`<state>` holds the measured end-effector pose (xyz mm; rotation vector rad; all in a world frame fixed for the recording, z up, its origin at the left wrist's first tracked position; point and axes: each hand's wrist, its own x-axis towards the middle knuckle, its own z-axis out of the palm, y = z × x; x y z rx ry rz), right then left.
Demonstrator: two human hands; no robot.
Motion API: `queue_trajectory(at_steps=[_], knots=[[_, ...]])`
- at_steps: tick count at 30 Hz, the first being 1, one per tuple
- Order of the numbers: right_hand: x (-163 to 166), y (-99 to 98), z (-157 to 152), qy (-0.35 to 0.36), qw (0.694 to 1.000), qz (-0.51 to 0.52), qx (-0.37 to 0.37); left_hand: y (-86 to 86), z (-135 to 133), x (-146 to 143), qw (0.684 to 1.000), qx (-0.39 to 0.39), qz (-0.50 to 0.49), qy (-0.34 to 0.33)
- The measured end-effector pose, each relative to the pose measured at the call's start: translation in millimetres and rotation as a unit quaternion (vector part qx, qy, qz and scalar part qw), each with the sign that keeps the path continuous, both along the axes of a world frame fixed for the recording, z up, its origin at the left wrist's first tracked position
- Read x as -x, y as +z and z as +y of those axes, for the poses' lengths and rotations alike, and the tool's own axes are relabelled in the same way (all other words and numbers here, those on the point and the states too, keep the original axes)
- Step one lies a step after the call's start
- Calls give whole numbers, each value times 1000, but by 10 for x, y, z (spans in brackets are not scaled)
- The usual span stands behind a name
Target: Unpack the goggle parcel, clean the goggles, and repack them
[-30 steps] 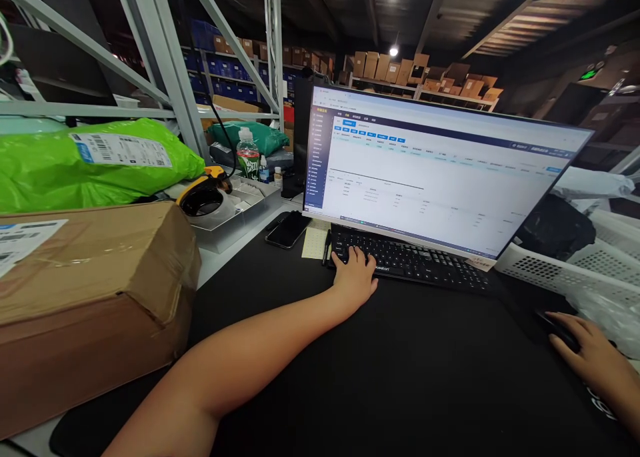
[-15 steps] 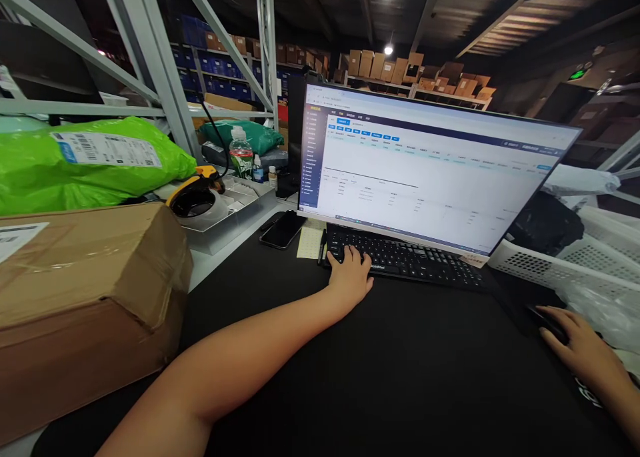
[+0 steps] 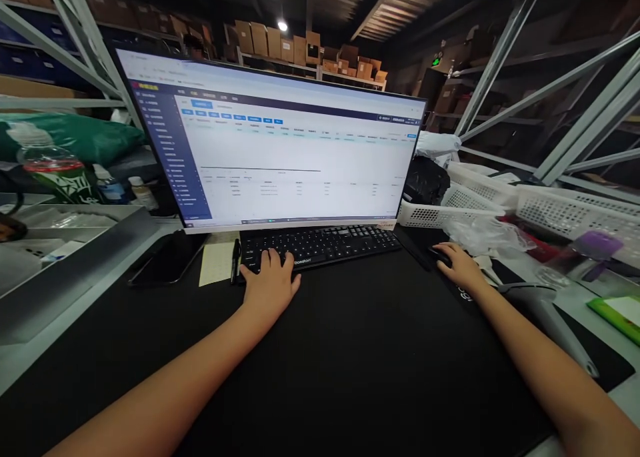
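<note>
My left hand point(image 3: 270, 285) lies flat with fingers spread on the left end of a black keyboard point(image 3: 325, 243). Over a black mouse point(image 3: 440, 255) at the right of the black desk mat point(image 3: 320, 363) rests my right hand point(image 3: 460, 267), its fingers curved around the mouse. Behind the keyboard stands a wide monitor point(image 3: 280, 150) showing a white page with blue buttons and a dark side menu.
A phone point(image 3: 167, 260), a notepad point(image 3: 216, 263) and a pen point(image 3: 236, 260) lie left of the keyboard. Bottles point(image 3: 55, 170) and a metal tray point(image 3: 60, 237) are at the left. White perforated baskets point(image 3: 550, 207) and plastic bags point(image 3: 480, 233) crowd the right. Shelves of cartons stand behind.
The view has swung to the right: the cardboard box and green parcel have left the picture, the baskets at the right have come in. Both hands stay on keyboard and mouse.
</note>
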<state>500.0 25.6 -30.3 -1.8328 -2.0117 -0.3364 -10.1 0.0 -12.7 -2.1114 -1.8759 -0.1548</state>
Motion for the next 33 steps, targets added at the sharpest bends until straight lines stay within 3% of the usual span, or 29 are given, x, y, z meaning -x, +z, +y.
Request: queue_trajectory(at_steps=[11,17,22,33], knots=[[-21,-15,18,3,1000,-5,4,20,-9,-5,1000,11,-5,-1],[-150,-143,126,39,999,3,-22,64,-38,-19,1000,24,-10,2],[-195,-214,199,30,999,20,-37,79,-51,-21,999,35,-19,3],[-161,-115,110,8,1000,-14,12,30,-32,-10,1000,15,-14,-1]])
